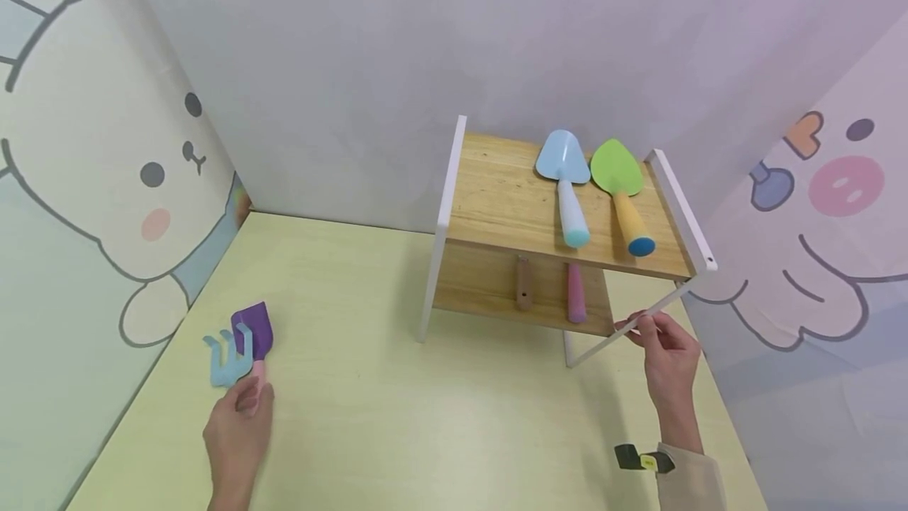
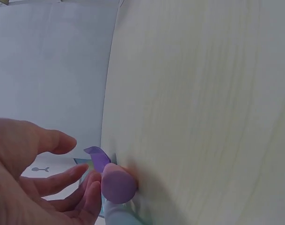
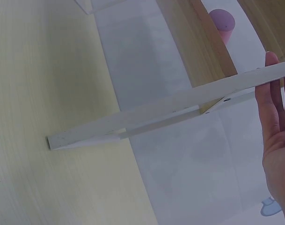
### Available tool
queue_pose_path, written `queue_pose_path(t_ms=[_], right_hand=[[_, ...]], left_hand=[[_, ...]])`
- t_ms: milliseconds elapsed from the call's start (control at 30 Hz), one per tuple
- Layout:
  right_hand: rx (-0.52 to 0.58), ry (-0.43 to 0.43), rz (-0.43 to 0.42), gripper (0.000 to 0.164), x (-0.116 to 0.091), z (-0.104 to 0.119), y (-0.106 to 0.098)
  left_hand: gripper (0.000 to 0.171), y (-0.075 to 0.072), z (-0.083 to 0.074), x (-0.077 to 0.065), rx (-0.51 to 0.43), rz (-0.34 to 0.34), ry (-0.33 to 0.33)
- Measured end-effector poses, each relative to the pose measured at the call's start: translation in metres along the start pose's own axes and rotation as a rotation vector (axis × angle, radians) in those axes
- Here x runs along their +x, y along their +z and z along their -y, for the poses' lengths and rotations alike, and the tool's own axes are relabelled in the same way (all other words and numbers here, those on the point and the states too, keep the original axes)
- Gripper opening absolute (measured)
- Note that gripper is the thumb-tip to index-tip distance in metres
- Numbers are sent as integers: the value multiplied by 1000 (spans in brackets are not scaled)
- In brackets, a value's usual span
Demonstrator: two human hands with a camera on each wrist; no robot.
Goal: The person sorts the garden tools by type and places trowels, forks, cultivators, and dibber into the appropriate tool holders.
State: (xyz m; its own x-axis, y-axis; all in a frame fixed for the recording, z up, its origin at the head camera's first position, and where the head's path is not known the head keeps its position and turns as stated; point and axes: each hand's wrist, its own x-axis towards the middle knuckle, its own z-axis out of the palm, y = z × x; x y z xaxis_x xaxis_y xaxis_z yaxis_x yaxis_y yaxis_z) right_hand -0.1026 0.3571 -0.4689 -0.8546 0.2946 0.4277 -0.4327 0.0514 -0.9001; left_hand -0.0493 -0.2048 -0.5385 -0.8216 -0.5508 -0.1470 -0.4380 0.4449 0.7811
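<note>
At the left, my left hand [image 1: 240,424] is at the pink handle of a purple toy shovel [image 1: 254,328]. In the left wrist view its fingers lie against the side of the pink handle [image 2: 119,183], while the thumb stands apart. A light blue toy rake [image 1: 230,357] lies beside the shovel, overlapping its blade. My right hand [image 1: 670,357] grips the slanted white leg [image 3: 179,101] of a two-tier wooden shelf [image 1: 496,195], fingers passing behind the leg. The shelf leans to one side in the head view.
On the upper tier lie a light blue trowel [image 1: 563,160] and a green trowel with a yellow handle [image 1: 615,168]. A pink handle [image 1: 576,298] and a brown handle [image 1: 523,286] show on the lower tier. Cartoon-printed walls [image 1: 319,85] enclose the pale table [image 1: 340,416].
</note>
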Motion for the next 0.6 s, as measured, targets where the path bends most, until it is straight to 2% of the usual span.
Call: queue_pose_path(t_ms=[300,500,600], right_hand=[[13,1,5,14,1,-2,-1],[22,0,-5,13,1,-2,-1],[43,-8,3,12,1,-2,-1]], left_hand=[[46,1,10,5,53,29,23],[50,2,10,7,102,98,20],[54,3,10,9,89,153,3]])
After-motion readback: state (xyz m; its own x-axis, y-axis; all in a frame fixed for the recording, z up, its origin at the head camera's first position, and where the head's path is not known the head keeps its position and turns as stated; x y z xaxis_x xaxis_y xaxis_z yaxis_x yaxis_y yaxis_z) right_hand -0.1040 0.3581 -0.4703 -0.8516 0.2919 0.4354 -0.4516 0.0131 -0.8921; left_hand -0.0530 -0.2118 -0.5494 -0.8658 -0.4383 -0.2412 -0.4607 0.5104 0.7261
